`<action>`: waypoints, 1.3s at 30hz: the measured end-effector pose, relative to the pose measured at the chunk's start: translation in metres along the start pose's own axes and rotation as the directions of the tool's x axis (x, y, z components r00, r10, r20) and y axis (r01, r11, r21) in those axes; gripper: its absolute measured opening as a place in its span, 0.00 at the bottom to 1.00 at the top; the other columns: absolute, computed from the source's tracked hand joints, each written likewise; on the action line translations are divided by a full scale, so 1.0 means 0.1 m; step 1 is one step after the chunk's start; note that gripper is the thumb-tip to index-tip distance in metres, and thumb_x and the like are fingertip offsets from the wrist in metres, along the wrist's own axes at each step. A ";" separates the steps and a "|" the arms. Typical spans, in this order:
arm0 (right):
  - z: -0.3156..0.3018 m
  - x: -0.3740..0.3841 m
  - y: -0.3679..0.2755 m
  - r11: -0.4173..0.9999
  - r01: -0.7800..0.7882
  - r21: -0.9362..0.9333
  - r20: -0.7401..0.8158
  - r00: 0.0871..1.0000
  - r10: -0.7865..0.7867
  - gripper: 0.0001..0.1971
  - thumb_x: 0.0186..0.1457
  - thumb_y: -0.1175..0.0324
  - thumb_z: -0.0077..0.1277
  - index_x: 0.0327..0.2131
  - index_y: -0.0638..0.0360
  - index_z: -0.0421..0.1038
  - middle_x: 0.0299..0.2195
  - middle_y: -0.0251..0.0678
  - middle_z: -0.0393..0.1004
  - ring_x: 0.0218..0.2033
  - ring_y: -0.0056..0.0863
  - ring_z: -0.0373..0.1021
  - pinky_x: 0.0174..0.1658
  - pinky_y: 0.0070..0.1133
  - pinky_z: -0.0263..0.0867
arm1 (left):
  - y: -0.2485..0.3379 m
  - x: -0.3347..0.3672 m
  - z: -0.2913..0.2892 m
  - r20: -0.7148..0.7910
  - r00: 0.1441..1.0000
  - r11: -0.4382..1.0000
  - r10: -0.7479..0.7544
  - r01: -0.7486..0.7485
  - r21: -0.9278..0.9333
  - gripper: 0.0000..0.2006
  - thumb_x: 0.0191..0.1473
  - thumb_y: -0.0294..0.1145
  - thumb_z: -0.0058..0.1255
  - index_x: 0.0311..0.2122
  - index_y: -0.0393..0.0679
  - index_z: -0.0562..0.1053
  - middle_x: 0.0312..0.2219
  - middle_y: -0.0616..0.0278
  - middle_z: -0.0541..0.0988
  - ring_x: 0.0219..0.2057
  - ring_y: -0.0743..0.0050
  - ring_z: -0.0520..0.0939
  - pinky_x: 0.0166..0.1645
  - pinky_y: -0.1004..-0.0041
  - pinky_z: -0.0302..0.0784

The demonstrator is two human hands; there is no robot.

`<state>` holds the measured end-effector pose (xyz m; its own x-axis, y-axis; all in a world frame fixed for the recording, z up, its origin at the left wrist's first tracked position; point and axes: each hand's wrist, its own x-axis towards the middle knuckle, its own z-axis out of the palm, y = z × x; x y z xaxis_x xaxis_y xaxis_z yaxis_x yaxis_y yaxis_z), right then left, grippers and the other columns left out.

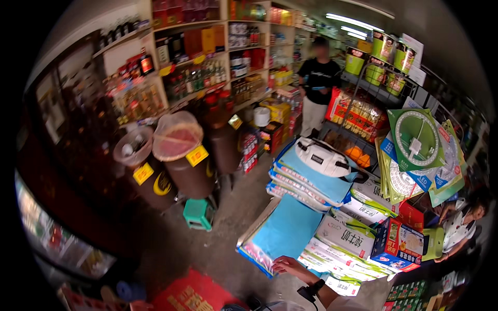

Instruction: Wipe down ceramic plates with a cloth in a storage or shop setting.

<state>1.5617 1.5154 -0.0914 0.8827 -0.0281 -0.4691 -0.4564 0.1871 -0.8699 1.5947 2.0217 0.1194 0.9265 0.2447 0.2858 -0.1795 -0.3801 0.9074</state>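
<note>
The right hand (291,266) reaches in from the lower edge, a dark band (310,291) around its wrist. Its fingers are loosely bent and a little apart, with nothing seen between them. They are at the near right corner of a low pile with a flat blue top (288,225); whether they touch it, I cannot tell. The left hand is out of view.

The low pile is on the grey floor (228,236). Just past its far edge is a taller blue-topped stack (301,179), and a white and black bag (322,157) lies on it, towards its far edge. Along the right edge of the low pile are white and green cartons (345,236). At their right end sits a blue and red box (397,243), with a person in a white patterned top (460,228) beyond.

Behind the cartons, a dark rack carries green tubs (374,74) on top and red packs (358,114) lower down; round lamp packages (416,140) hang at its right. Left of the piles, on the floor, are a green stool (198,214), brown barrels (189,179) and a red mat (192,294). A person in a black T-shirt (320,75) stands in the aisle beside the shelves
</note>
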 end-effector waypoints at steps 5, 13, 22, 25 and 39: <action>-0.17 1.01 0.14 0.803 -0.187 -0.567 -0.524 0.834 -0.176 0.26 0.57 0.56 0.55 0.55 0.61 0.69 0.48 0.49 0.76 0.50 0.45 0.73 0.54 0.35 0.69 | 0.12 1.98 1.04 0.294 0.950 0.987 0.103 -0.062 -0.147 0.08 0.67 0.32 0.48 0.45 0.39 0.73 0.33 0.60 0.79 0.36 0.74 0.77 0.47 0.73 0.72; -0.13 2.56 1.00 0.793 -0.515 -0.325 -0.779 0.621 0.085 0.41 0.52 0.46 0.54 0.62 0.67 0.60 0.58 0.73 0.60 0.59 0.66 0.61 0.61 0.47 0.62 | -0.42 4.50 2.74 0.631 0.748 0.967 0.207 -0.059 -0.247 0.07 0.66 0.30 0.48 0.43 0.39 0.74 0.32 0.64 0.78 0.35 0.76 0.77 0.45 0.76 0.72; 0.52 2.77 1.24 0.856 -0.509 -0.095 -0.910 0.393 0.133 0.40 0.48 0.52 0.57 0.63 0.62 0.63 0.63 0.83 0.41 0.56 0.78 0.59 0.60 0.47 0.62 | -0.21 5.43 5.07 0.915 0.157 0.928 0.372 -0.097 -0.360 0.05 0.63 0.24 0.50 0.42 0.37 0.74 0.32 0.59 0.81 0.35 0.74 0.83 0.41 0.75 0.76; 0.49 2.86 1.22 0.786 -0.604 -0.130 -0.894 0.415 0.171 0.41 0.49 0.50 0.57 0.64 0.60 0.60 0.62 0.86 0.36 0.56 0.78 0.59 0.61 0.47 0.60 | -0.10 5.29 5.43 0.942 0.017 0.942 0.336 -0.024 -0.336 0.06 0.64 0.27 0.50 0.42 0.38 0.75 0.32 0.58 0.82 0.34 0.75 0.84 0.41 0.76 0.77; 0.21 3.03 2.11 0.767 -0.627 -0.140 -0.805 0.523 0.281 0.40 0.52 0.48 0.55 0.66 0.50 0.55 0.64 0.73 0.41 0.53 0.68 0.64 0.61 0.45 0.62 | -0.64 4.06 5.85 0.950 -0.265 0.912 0.167 0.408 -0.047 0.09 0.69 0.31 0.45 0.49 0.39 0.71 0.36 0.61 0.77 0.41 0.75 0.79 0.50 0.74 0.74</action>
<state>1.7353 1.5674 -0.4133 0.2430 -0.7524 -0.6122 -0.9187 0.0240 -0.3941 2.1761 1.6233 -0.0030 0.0389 -0.9754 -0.2168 0.1984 -0.2051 0.9584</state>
